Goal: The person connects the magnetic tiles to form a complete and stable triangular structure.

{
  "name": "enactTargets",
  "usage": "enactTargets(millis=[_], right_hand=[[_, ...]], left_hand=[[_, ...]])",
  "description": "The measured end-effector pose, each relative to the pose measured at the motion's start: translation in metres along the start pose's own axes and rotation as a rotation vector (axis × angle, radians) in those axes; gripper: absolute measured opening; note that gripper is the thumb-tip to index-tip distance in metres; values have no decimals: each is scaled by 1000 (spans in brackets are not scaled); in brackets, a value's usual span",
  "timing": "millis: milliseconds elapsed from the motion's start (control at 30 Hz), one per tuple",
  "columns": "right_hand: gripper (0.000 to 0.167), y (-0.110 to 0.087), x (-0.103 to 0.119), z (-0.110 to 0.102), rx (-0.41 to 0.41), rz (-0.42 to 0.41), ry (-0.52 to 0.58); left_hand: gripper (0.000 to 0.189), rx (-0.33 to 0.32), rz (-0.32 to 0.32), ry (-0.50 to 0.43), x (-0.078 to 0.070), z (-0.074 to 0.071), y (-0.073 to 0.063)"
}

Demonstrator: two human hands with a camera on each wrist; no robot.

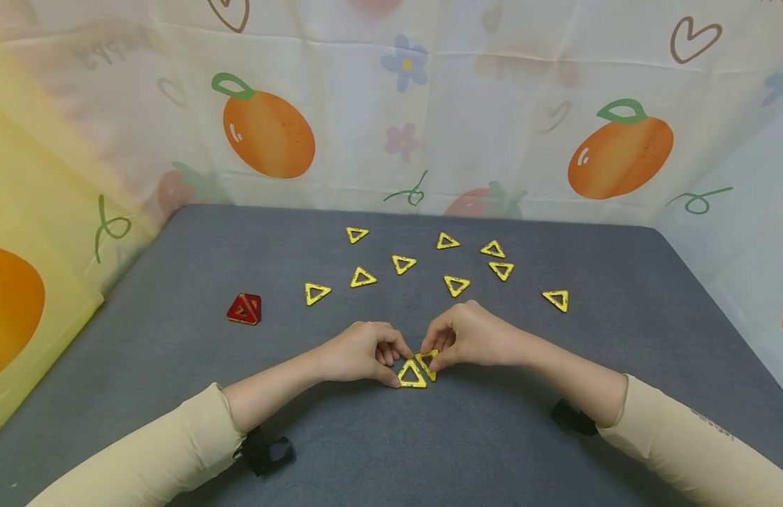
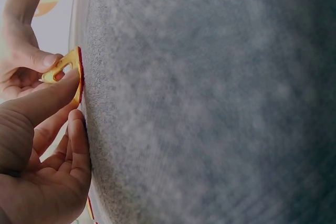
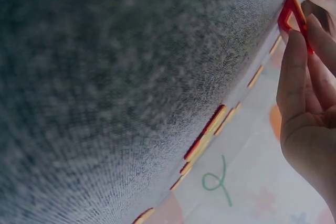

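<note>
Two triangular magnetic tiles, yellow on top and red underneath, meet edge to edge near the middle of the table. My left hand (image 1: 366, 352) pinches the left tile (image 1: 412, 384) between thumb and fingers, and that tile lies flat on the cloth. With thumb and fingertips my right hand (image 1: 470, 336) pinches the right tile (image 1: 427, 365), which is tilted up. Its red underside (image 3: 286, 17) shows in the right wrist view. In the left wrist view my left thumb (image 2: 52, 95) lies across the yellow face of a tile.
Several more yellow triangular tiles, such as one tile (image 1: 457, 285) beyond my right hand, lie scattered toward the back of the grey table (image 1: 239, 239). A small red pyramid of tiles (image 1: 244, 308) stands at the left. A fruit-patterned curtain (image 1: 353, 91) hangs behind.
</note>
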State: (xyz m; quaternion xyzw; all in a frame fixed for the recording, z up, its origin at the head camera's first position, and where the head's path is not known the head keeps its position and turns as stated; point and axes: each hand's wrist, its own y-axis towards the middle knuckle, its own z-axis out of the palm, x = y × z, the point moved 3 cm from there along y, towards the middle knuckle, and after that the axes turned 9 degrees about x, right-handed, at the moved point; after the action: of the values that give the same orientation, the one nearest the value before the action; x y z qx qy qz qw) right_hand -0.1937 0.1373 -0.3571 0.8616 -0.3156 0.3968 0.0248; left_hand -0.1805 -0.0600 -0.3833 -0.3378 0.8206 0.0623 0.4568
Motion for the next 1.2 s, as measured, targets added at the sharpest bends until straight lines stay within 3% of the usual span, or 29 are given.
enactTargets(millis=[233, 633, 1200], right_hand=[[20, 1, 1, 4, 5, -20, 1], [40, 5, -1, 12, 67, 11, 78], [42, 7, -2, 16, 70, -5, 10]], left_hand=[[31, -10, 6, 3, 0, -1, 1], [29, -10, 2, 6, 1, -1, 2], [28, -14, 6, 0, 1, -3, 1]])
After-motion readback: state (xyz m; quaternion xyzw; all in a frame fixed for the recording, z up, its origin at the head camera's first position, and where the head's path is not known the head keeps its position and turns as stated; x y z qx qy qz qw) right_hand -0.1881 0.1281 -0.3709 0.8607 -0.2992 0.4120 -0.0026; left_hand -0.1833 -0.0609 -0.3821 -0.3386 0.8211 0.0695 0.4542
